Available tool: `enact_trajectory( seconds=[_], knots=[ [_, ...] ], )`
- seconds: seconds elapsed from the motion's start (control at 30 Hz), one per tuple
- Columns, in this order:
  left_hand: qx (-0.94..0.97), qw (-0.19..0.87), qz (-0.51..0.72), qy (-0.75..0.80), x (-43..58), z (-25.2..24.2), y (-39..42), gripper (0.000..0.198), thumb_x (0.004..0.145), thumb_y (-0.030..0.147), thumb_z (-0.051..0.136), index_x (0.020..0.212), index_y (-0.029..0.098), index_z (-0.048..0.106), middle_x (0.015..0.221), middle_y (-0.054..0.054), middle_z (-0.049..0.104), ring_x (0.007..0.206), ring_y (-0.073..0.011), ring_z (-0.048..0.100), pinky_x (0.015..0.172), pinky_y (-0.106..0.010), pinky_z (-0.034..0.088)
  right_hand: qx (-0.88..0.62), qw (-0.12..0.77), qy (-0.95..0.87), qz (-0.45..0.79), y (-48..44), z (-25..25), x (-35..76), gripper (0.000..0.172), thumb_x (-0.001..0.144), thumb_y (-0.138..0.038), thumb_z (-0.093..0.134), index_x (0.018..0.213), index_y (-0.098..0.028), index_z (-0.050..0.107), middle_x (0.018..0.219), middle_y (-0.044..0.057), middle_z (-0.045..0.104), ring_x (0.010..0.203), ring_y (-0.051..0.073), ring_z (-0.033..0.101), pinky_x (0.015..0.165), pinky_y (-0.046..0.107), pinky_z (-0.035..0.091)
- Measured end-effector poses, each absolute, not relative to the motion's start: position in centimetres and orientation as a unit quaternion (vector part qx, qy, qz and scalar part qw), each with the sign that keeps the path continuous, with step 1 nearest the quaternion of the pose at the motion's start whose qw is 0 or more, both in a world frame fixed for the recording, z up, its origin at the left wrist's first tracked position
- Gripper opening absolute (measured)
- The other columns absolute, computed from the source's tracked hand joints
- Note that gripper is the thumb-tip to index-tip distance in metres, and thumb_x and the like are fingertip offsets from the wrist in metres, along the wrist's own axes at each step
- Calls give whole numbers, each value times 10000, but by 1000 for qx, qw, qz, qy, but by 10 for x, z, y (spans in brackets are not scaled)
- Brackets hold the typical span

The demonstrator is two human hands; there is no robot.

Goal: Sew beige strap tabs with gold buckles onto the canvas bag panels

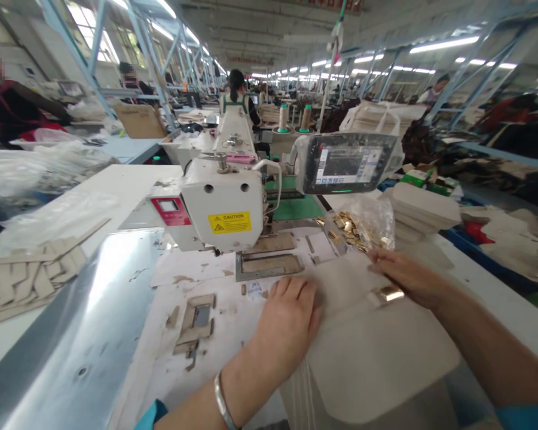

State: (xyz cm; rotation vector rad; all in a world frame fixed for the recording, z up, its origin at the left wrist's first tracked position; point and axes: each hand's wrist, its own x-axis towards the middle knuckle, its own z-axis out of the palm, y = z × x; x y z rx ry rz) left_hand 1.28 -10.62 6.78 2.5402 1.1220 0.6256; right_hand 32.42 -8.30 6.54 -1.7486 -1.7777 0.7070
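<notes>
My left hand (290, 319) lies flat, fingers spread, on the left edge of a beige leather panel (376, 352) in front of me. My right hand (407, 278) rests on the panel's right side, fingers pressed down beside a gold metal clasp (388, 294) fixed to the panel. A white sewing machine (219, 206) with a yellow caution label stands just beyond, with a metal clamp frame (269, 266) under its head. A clear bag of gold clasps (363, 227) lies behind my right hand.
A touchscreen control panel (345, 162) hangs right of the machine. Stacked beige pieces (425, 206) sit at the right, cut beige strips (31, 275) at the left by a shiny metal plate (89, 322). A small template (196, 319) lies on the table. Other workers sit further off.
</notes>
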Motion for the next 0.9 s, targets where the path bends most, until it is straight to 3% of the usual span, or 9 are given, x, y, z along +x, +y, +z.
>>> enact_trajectory(
  seconds=[0.07, 0.13, 0.23, 0.4, 0.5, 0.6, 0.73, 0.8, 0.9],
  knots=[
    [883, 173, 162, 405, 10, 44, -108, 190, 889, 226, 608, 1061, 145, 608, 1078, -93, 607, 1032, -259, 547, 920, -423, 498, -670, 236, -655, 259, -86, 52, 317, 191, 805, -401, 574, 851, -217, 561, 652, 9, 662, 575, 194, 652, 484, 286, 509],
    [885, 181, 152, 402, 9, 28, -110, 195, 883, 240, 631, 1054, 148, 611, 1070, -83, 606, 1033, -245, 546, 924, -393, 497, -672, 259, -658, 221, -80, 58, 308, 249, 787, -429, 616, 895, -207, 581, 677, 25, 673, 612, 204, 660, 515, 295, 517],
    [903, 144, 146, 379, 7, 23, -111, 88, 919, 208, 576, 972, 153, 621, 1019, -64, 618, 992, -225, 551, 900, -362, 498, -623, 335, -678, 200, -59, 96, 281, 288, 833, -470, 599, 948, -206, 595, 764, 45, 692, 683, 203, 676, 556, 297, 534],
    [932, 72, 126, 332, 11, 26, -118, 66, 905, 140, 576, 854, 143, 618, 895, -59, 638, 883, -211, 578, 761, -339, 518, -513, 457, -724, 59, -21, 176, 212, 235, 863, -416, 618, 980, -213, 639, 837, 37, 690, 765, 190, 671, 680, 331, 561],
    [916, 82, 158, 360, 17, 14, -121, 111, 874, 265, 653, 855, 159, 629, 886, -52, 659, 864, -219, 603, 737, -356, 532, -457, 481, -748, -10, -1, 211, 179, 200, 871, -372, 614, 978, -211, 666, 855, 30, 693, 792, 186, 669, 740, 348, 560],
    [917, 68, 182, 348, 23, -2, -120, 234, 828, 399, 699, 814, 175, 636, 857, -46, 665, 862, -239, 618, 696, -372, 535, -426, 445, -786, -44, 25, 235, 154, 176, 867, -320, 611, 944, -186, 695, 838, 34, 698, 781, 184, 667, 782, 365, 552],
    [924, 44, 186, 330, 23, -7, -121, 131, 873, 260, 645, 785, 167, 619, 809, -39, 649, 830, -215, 611, 685, -342, 524, -377, 332, -865, -7, 57, 250, 117, 147, 805, -287, 681, 873, -162, 719, 753, 24, 682, 850, 206, 679, 883, 404, 528],
    [927, 60, 172, 329, 18, 1, -124, 71, 880, 206, 621, 829, 157, 615, 847, -47, 648, 835, -214, 600, 723, -341, 526, -384, 275, -881, -9, 62, 254, 95, 108, 740, -231, 731, 729, -131, 692, 677, 22, 651, 950, 260, 677, 950, 458, 488],
    [917, 118, 154, 348, 10, 15, -123, 100, 923, 133, 524, 873, 146, 610, 884, -61, 649, 869, -204, 595, 807, -333, 517, -515, 160, -840, -58, 62, 265, 68, 295, 704, -146, 712, 487, -107, 516, 682, 36, 625, 1096, 388, 617, 975, 568, 412]
  ],
)
